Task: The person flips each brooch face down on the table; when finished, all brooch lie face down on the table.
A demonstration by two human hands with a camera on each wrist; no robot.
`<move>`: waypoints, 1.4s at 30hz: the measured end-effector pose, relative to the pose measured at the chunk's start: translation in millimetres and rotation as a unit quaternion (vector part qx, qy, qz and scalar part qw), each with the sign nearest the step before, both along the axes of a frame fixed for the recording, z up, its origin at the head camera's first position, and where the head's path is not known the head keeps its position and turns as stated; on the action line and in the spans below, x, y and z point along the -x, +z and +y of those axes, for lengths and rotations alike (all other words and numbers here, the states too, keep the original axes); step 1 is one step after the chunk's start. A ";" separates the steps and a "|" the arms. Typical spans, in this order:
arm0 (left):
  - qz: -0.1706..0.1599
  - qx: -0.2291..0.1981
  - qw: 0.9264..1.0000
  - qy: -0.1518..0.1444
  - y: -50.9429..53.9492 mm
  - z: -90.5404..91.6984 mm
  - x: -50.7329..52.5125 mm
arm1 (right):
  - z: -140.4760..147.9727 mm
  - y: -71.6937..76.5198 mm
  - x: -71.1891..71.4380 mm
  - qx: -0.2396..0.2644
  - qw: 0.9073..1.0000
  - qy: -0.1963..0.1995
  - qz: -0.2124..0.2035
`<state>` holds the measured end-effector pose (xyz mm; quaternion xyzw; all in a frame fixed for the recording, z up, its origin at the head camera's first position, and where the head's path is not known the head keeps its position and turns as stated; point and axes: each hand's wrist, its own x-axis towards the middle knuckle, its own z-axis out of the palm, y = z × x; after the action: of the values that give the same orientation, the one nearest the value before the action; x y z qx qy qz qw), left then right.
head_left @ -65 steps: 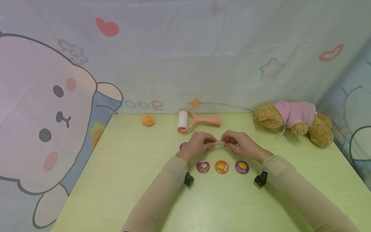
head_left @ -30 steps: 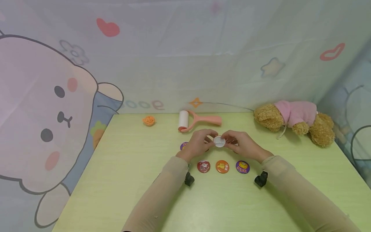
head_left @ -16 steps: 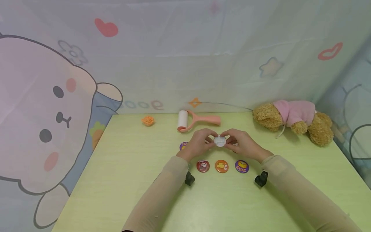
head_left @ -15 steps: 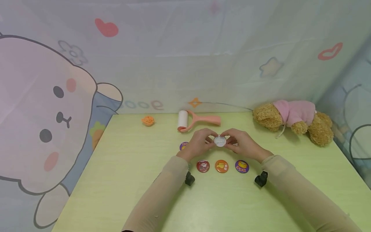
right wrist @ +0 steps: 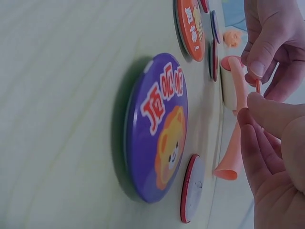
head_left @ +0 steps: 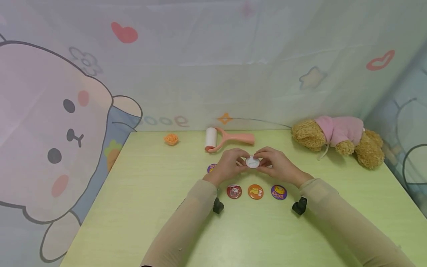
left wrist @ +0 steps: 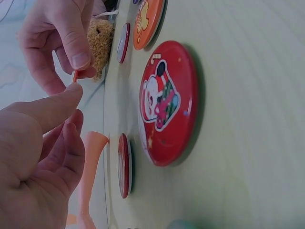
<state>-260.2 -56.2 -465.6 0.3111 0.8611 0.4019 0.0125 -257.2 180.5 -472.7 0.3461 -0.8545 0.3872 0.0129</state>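
A small round badge (head_left: 252, 162) is held up over the table, its pale face toward the head camera. My left hand (head_left: 230, 165) pinches its left edge between thumb and fingers, while my right hand (head_left: 277, 165) pinches the opposite edge. In both wrist views the badge shows only as a thin orange-red edge between the fingertips. Nearer me lie a red badge (head_left: 234, 191) with a cartoon figure, an orange thumbs-up badge (head_left: 255, 192) and a purple lion badge (head_left: 278, 192). Another purple badge (head_left: 211, 168) is partly hidden behind my left hand.
Behind the hands lies a pink-handled lint roller (head_left: 233, 138), with a crumpled orange object (head_left: 171, 139) to its left. A teddy bear (head_left: 337, 139) in a pink top lies at the back right. Beneath the right hand, a red-rimmed badge (right wrist: 192, 188) lies pale side up.
The held badge has turned from nearly edge-on to showing its pale face to the head camera. Both hands have stayed almost in place, with small finger shifts.
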 end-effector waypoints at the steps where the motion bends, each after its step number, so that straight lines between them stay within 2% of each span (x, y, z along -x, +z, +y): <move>1: -0.001 0.001 1.000 0.000 0.0 0.0 0.0 | -0.2 0.1 -0.1 0.000 1.000 0.000 -0.001; 10: 0.012 0.015 1.000 0.007 0.4 -0.4 0.4 | -1.7 2.5 -0.9 -0.004 1.000 0.000 -0.011; 17: -0.009 0.019 1.000 0.012 -0.7 0.2 0.9 | -1.9 0.9 0.1 -0.008 1.000 0.000 -0.017; 25: -0.008 0.021 1.000 0.010 -2.8 0.3 3.0 | -1.4 -0.3 1.1 -0.020 1.000 -0.006 -0.008; 34: -0.014 0.049 0.999 0.016 -2.8 0.4 2.4 | -1.0 -2.4 3.2 -0.045 0.999 -0.009 0.015; 42: -0.015 0.082 0.996 0.027 -1.6 2.7 1.3 | -1.3 -1.5 4.8 -0.060 0.998 -0.009 0.001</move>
<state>-261.6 -53.5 -467.2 0.2799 0.8987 0.3352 0.0402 -262.0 179.2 -474.2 0.3394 -0.8790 0.3350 -0.0033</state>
